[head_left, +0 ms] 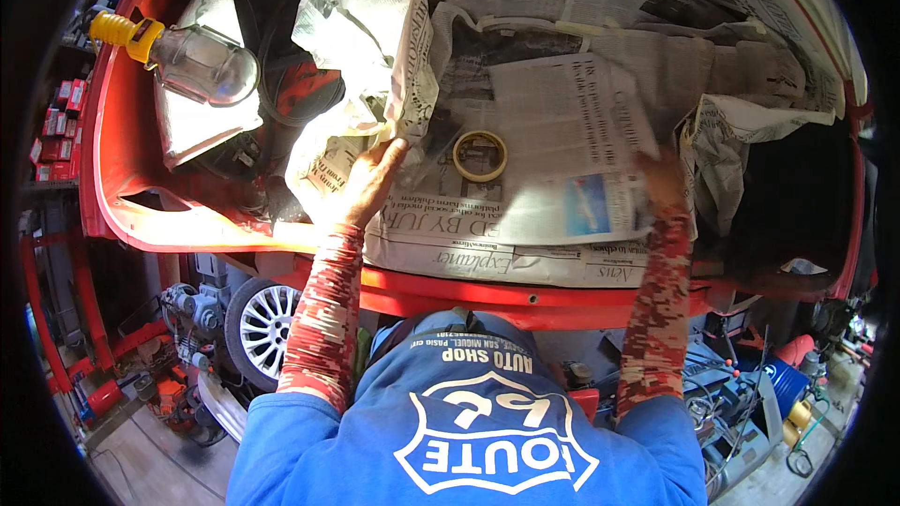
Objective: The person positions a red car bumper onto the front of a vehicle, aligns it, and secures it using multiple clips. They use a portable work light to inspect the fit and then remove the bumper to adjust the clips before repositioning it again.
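Observation:
Sheets of newspaper (562,117) line the floor of a red car body's open rear compartment. A roll of masking tape (479,156) lies flat on them, between my hands. My left hand (370,180) is closed at the lower edge of a crumpled, upright newspaper sheet (361,14), its thumb pointing up along the paper; the other fingers are partly hidden. My right hand (662,180) is at the right edge of the flat loose sheet. Motion smears its fingers, so their hold on the paper does not show.
A caged work lamp (204,64) with a yellow handle hangs at the left, lighting the paper. The red body sill (450,295) runs across in front of me. Below it stand a wheel (267,328) and, at the right, a blue drum (786,384). Red boxes (61,131) sit on a shelf.

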Demonstrator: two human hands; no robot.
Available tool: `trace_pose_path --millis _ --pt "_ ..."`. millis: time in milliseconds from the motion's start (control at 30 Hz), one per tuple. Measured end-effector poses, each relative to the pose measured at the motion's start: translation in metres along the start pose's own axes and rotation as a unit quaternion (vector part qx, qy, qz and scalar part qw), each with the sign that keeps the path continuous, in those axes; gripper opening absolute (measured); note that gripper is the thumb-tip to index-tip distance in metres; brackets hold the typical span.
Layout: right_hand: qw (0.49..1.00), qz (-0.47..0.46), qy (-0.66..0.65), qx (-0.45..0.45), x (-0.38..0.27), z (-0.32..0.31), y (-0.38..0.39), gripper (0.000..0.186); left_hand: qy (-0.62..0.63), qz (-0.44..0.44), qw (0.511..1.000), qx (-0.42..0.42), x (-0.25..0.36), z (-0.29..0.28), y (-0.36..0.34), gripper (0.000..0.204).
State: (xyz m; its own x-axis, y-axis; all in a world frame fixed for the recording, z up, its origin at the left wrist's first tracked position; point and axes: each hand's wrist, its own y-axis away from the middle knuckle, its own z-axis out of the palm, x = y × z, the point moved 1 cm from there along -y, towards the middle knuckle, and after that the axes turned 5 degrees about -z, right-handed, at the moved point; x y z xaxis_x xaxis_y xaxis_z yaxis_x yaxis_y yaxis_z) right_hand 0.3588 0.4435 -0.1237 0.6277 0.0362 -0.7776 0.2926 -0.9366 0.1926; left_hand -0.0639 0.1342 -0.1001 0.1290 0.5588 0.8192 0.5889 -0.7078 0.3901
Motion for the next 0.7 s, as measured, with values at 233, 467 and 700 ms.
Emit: trace_pose_path --millis 233,467,700 --pt "0.949 -0.069 0.248 0.185 -0.034 -0.144 0.020 0.036 0.288 -0.031 0.955 0.068 -0.018 -0.005 -0.027 0.071" --pt "0.878 0.043 0.324 0.350 -0.061 -0.144 0.059 0.050 0.514 0.040 0.851 -0.097 -0.023 -0.013 -0.032 0.054" --pt "0.913 -0.273 0.122 0.278 -0.122 0.006 0.059 0.039 0.325 -0.095 0.938 -0.079 -0.006 -0.001 -0.020 0.028"
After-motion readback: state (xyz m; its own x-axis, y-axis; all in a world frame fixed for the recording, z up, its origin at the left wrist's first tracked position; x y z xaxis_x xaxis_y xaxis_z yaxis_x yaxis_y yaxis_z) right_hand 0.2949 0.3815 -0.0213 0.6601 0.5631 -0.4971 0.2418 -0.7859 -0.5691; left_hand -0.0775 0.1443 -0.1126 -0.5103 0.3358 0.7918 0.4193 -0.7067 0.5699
